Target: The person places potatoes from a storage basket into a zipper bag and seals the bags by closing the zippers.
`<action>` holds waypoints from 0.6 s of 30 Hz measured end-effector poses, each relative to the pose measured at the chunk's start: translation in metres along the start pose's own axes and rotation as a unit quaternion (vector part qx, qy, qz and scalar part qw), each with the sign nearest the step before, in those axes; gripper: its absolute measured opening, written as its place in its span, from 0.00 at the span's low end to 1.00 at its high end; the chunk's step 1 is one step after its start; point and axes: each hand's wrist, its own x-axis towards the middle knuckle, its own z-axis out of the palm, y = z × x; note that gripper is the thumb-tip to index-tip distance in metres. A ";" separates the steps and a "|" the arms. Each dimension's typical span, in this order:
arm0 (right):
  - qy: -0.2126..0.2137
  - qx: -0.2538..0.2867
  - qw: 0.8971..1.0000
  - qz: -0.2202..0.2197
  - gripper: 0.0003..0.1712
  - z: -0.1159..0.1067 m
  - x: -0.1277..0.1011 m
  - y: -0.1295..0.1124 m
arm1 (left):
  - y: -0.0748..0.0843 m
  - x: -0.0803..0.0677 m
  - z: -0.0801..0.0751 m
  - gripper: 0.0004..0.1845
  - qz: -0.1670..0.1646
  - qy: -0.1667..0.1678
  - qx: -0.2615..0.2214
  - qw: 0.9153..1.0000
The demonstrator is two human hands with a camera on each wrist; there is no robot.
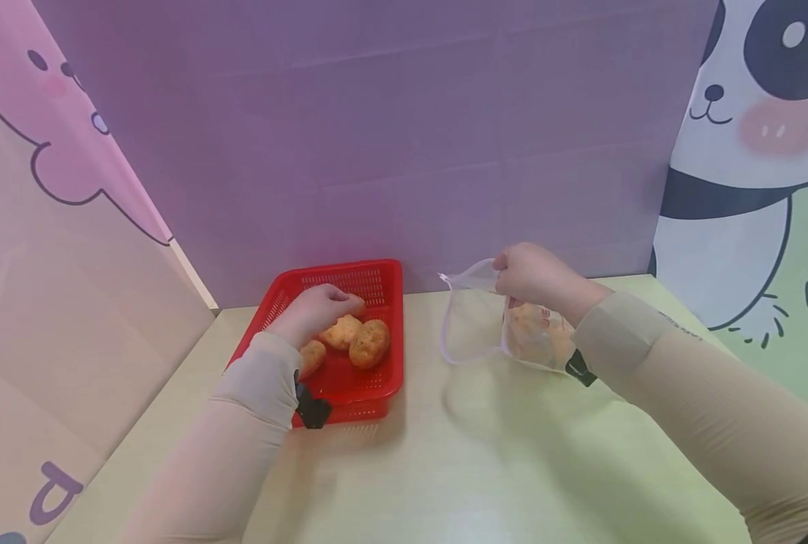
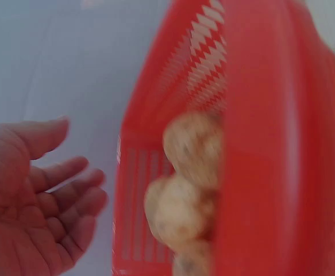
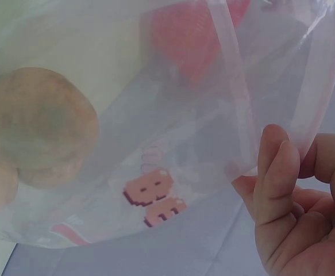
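My left hand (image 1: 315, 311) is over the red basket (image 1: 383, 281), fingers loose and spread, holding nothing — the left wrist view shows the palm (image 2: 23, 207) bare, hovering just beside the rolls (image 2: 184, 190). Three rolls (image 1: 352, 340) lie in the basket, bunched together near its middle. My right hand (image 1: 529, 273) pinches the rim of the clear bag (image 1: 472, 317) and holds it up off the counter (image 1: 485, 453), mouth gaping toward the basket. From the right wrist view, my fingers (image 3: 276, 172) curl round the bag's edge, and at least one roll (image 3: 38, 126) already sits at the bottom of the bag, maybe a second pressed beside it. So by my reckoning the bagging is partly done — some in, three left in the basket, none in my left hand right now.
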 end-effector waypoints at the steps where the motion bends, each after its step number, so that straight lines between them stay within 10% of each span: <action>1: 0.000 -0.001 1.000 0.000 0.28 0.000 0.000 0.000 | -0.004 -0.002 -0.001 0.30 -0.019 -0.005 -0.013 1.000; 7: -0.001 -0.010 1.000 -0.005 0.28 0.000 -0.001 0.001 | -0.021 -0.009 -0.004 0.50 -0.113 -0.021 -0.127 0.985; 14: -0.002 -0.008 1.000 -0.007 0.28 0.001 -0.002 0.000 | -0.047 0.002 -0.022 0.47 -0.076 -0.016 0.070 0.995; 18: -0.002 -0.015 1.000 -0.010 0.28 0.000 -0.001 0.001 | -0.062 0.001 -0.029 0.51 -0.127 -0.018 0.003 0.992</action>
